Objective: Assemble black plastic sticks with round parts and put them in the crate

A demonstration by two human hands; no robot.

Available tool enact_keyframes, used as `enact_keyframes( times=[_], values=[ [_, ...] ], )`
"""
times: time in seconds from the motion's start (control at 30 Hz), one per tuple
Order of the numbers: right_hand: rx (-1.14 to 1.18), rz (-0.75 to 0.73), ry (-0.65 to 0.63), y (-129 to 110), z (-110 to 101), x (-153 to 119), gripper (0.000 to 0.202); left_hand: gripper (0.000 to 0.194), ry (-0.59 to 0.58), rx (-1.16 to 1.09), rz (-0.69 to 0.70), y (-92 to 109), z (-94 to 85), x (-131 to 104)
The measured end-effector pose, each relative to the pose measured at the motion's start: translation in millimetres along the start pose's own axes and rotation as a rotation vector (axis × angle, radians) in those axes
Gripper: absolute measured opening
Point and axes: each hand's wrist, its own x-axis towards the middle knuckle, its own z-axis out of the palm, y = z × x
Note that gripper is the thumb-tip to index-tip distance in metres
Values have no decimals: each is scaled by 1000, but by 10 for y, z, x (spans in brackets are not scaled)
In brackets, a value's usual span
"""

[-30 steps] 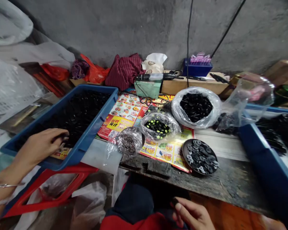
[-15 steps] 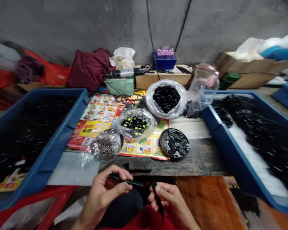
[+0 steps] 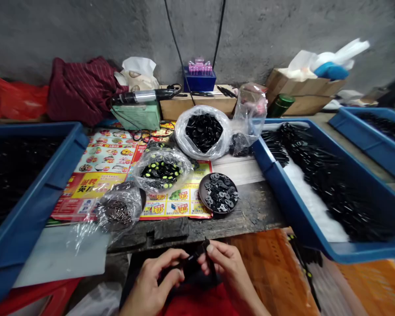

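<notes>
Black clip parts held in both hands – bottom centre of the frame

A thin black strip (image 3: 188,262) is pinched in the closed fingers of the left hand (image 3: 154,281); a second black piece (image 3: 210,260) is gripped upright by the right hand (image 3: 228,267), the two pieces meeting between the hands. Just above, a round dish of black washers (image 3: 219,193) rests on the worktable (image 3: 256,210) – blue trays (image 3: 283,193) flank both sides.

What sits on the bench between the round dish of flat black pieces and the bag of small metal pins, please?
In the head view, a clear bag of black-and-yellow pieces sits between the dish and the pin bag, on a printed flyer.
</notes>
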Motion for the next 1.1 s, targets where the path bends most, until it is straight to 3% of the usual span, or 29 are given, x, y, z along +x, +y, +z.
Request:
enact_keyframes(
  times=[0.13, 0.3, 0.53, 0.83, 1.1],
  values=[
    [-86, -58, 15, 33, -56, -8, 39, 41, -141, -462, -147, -82, 109, 12],
    [-138, -106, 40, 44, -27, -45, 42, 45, -184, -730, -277, -53, 232, -25],
    [-184, -140, -54, -4, 28, -68, 42, 43, -141, -791, -324, -1, 276, -68],
    [-184, -151, 14, -19, -3, -73, 40, 42, -172, -767, -339, -38, 271, -18],
    [-212, -170, -27, -8, 0, -28, 38, 42, -151, -798, -351, -66, 270, -9]
  ],
)
